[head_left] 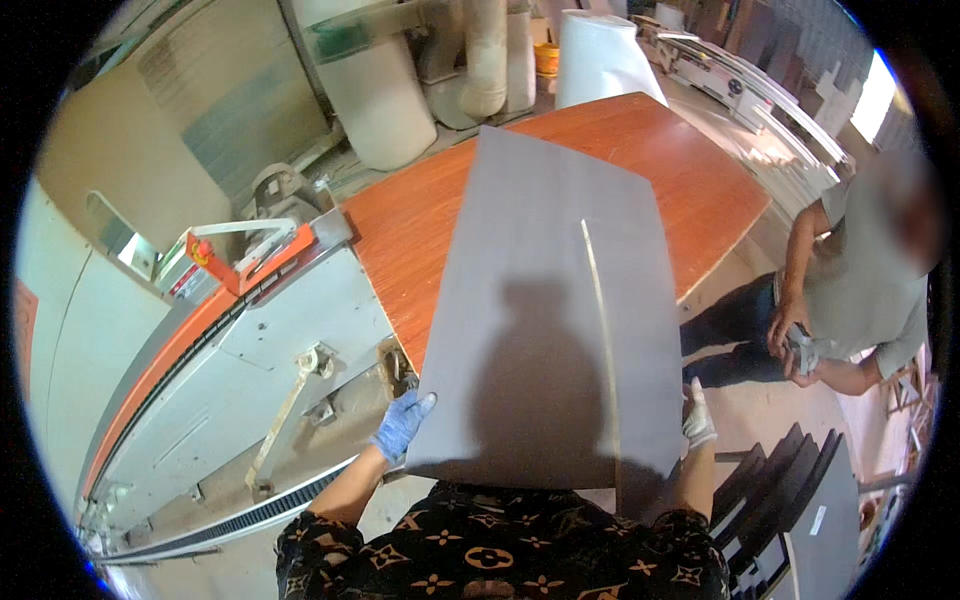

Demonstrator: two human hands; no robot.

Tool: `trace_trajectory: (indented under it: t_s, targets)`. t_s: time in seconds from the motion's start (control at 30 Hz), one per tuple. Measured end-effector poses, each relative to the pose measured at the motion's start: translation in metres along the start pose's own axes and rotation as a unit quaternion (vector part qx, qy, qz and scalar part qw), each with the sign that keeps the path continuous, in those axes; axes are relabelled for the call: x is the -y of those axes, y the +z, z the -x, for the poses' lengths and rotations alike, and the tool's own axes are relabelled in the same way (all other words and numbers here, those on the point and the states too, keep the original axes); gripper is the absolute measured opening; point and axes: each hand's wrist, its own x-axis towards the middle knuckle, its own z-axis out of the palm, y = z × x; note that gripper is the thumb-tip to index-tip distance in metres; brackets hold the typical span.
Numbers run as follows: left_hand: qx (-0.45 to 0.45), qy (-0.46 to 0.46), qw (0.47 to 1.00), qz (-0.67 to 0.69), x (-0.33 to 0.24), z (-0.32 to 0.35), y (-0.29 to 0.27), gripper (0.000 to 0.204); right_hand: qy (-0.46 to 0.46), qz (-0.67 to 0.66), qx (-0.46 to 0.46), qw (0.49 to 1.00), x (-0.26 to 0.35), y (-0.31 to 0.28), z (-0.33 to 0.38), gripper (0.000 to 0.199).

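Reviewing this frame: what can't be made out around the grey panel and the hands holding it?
- Left hand, head view: blue glove at the grey panel; fingers under it are hidden.
- Right hand: mostly behind the panel's right edge.
- Orange-brown board: middle covered by the panel.
- What the nearby person's hands hold: too small to tell.
- Dark stacked panels: cut off by the picture's rim.

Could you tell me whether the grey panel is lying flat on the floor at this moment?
No, the grey panel is held up by the left hand and right hand at its near corners, above the orange-brown board.
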Motion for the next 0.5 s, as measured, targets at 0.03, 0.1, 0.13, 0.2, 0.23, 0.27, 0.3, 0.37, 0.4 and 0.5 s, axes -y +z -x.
trace_trajectory:
  t_s: [0.03, 0.1, 0.13, 0.2, 0.23, 0.27, 0.3, 0.37, 0.4, 0.5]
  targets:
    - [0.003, -0.005, 1.0, 0.012, 0.008, 0.001, -0.002, 0.038, -0.016, 0.031, -0.022, 0.999, 0.007, 0.01, -0.003, 0.081]
    - [0.033, -0.014, 0.999, 0.038, 0.02, 0.0, -0.004, 0.036, 0.073, 0.186, -0.099, 0.975, 0.043, 0.015, -0.008, 0.072]
    - [0.027, -0.022, 0.999, 0.041, 0.024, -0.001, -0.004, 0.035, 0.116, 0.258, -0.131, 0.95, 0.056, 0.017, -0.015, 0.069]
    - [0.013, -0.034, 0.998, 0.05, 0.03, -0.005, -0.002, 0.034, 0.069, 0.252, -0.093, 0.961, 0.069, 0.026, -0.04, 0.071]
    - [0.013, -0.054, 0.998, -0.002, 0.028, -0.01, -0.001, 0.033, 0.041, 0.252, -0.076, 0.964, 0.081, 0.024, -0.058, 0.072]
    - [0.021, -0.057, 0.998, 0.006, 0.035, -0.017, -0.003, 0.033, 0.026, 0.287, -0.075, 0.955, 0.091, 0.019, -0.082, 0.073]
    - [0.022, -0.066, 0.998, 0.009, 0.049, -0.019, -0.009, 0.033, 0.02, 0.266, -0.041, 0.963, 0.094, 0.03, -0.1, 0.076]
    - [0.013, -0.058, 0.998, -0.024, 0.055, -0.021, -0.01, 0.036, -0.005, 0.224, -0.03, 0.974, 0.089, 0.056, -0.121, 0.082]
    - [-0.018, -0.058, 0.998, 0.003, 0.053, -0.015, -0.009, 0.036, -0.011, 0.21, -0.048, 0.977, 0.081, 0.065, -0.12, 0.083]
    - [-0.116, -0.035, 0.993, 0.002, 0.041, -0.02, 0.018, 0.038, -0.049, 0.279, -0.167, 0.944, 0.074, 0.068, -0.114, 0.082]
